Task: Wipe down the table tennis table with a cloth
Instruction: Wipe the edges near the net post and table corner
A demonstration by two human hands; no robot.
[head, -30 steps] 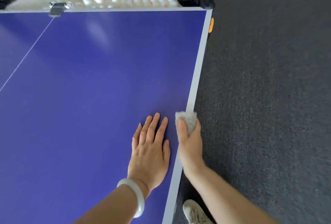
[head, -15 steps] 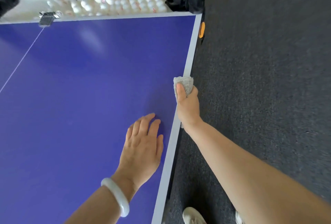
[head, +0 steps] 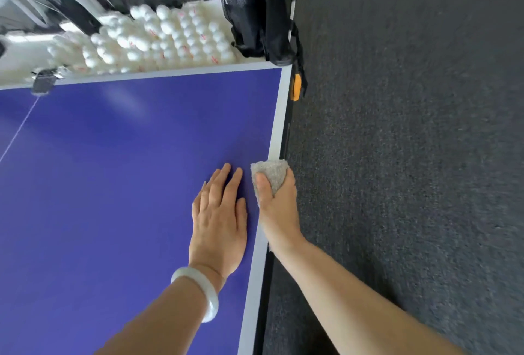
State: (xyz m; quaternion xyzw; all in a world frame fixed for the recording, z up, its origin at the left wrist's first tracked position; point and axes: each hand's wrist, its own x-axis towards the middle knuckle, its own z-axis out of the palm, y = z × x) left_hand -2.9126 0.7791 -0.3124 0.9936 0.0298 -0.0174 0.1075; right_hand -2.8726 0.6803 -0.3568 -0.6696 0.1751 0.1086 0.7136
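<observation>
The blue table tennis table [head: 119, 184] fills the left of the head view, with a white border line along its right edge. My right hand [head: 279, 210] grips a small grey cloth [head: 270, 173] and presses it on that right edge, thumb on top of the cloth. My left hand [head: 219, 221] lies flat on the blue surface just left of it, fingers straight, a white bangle on the wrist.
Beyond the far edge lies a heap of white balls [head: 158, 40] with a black net bag [head: 255, 8] at the corner. An orange clip [head: 297, 86] sits at the far right corner, a metal clamp [head: 42, 82] at the far edge. Dark grey carpet [head: 411, 156] lies to the right.
My right hand slid the cloth forward along the table's right edge. My left hand moved forward on the surface and lies flat beside the cloth. The view shifted closer to the far corner.
</observation>
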